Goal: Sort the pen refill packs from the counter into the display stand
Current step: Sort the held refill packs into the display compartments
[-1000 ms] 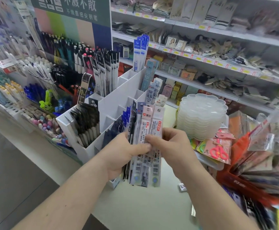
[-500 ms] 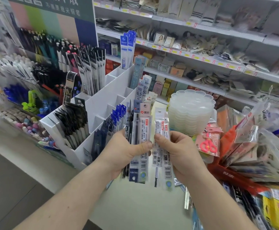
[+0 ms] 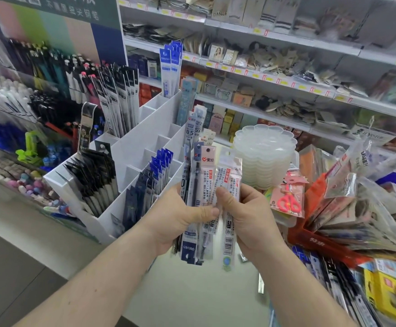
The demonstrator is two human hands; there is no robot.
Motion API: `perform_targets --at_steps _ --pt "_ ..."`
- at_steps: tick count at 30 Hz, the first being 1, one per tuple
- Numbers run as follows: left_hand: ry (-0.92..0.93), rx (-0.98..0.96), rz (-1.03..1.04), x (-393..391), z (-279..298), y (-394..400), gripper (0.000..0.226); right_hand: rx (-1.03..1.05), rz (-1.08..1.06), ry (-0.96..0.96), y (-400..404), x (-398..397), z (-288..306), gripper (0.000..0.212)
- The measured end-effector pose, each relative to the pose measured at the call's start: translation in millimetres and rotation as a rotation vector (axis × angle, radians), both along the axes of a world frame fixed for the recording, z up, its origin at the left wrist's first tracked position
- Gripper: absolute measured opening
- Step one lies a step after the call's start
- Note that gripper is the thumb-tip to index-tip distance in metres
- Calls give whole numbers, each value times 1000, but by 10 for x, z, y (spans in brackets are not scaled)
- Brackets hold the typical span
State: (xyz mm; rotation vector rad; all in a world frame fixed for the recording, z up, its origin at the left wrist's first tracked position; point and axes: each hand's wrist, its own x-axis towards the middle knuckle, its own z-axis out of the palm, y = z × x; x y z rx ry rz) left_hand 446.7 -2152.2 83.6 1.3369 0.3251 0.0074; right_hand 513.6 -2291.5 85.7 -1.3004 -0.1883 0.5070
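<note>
You're holding a fan of refill packs point(image 3: 198, 208) upright in your left hand point(image 3: 180, 215), thumb clamping across the front, fingers curling behind. Your right hand point(image 3: 249, 215) is pinching one clear pack point(image 3: 228, 185) with red print, thumb on its face, sitting right against the bunch. All of this is hovering just in front of the white stand point(image 3: 131, 147), above the pale surface point(image 3: 192, 291). The stand's near slots are already holding black packs point(image 3: 93, 182) and blue packs point(image 3: 154, 175), with taller blue ones point(image 3: 171, 69) poking up at its back. A stack of clear trays point(image 3: 264, 156) is sitting to the right of the stand.
</note>
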Motion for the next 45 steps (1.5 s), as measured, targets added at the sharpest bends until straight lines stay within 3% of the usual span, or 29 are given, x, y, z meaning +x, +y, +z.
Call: perform_targets --at_steps 4,6,10,18,24,29,34,41,43,45 --pt "50 -40 53 34 -12 43 65 -101 -78 -10 -68 57 -2 58" --pt "62 -44 53 42 -8 65 67 -176 -83 -79 -133 106 -32 38" --pt "66 -45 56 44 15 58 70 -235 -129 -180 -250 116 4 27" --pt "65 -38 23 42 51 32 72 -177 -90 -385 -294 10 155 38" --pt "52 -31 30 19 79 8 72 -118 -97 -313 -245 -35 164 45" --pt "18 -11 25 14 106 -40 65 -24 -231 -203 -54 -136 152 29" --pt "25 74 75 -16 112 -54 49 -101 -293 -384 60 -210 199 21" --pt "-6 70 85 -61 118 -114 51 -141 -174 -107 209 -161 167 67" --pt "-26 64 62 -68 140 -173 50 -110 -113 -76 280 -175 187 68" --pt "-39 78 68 -64 164 -202 48 -153 -87 -101 313 -181 211 54"
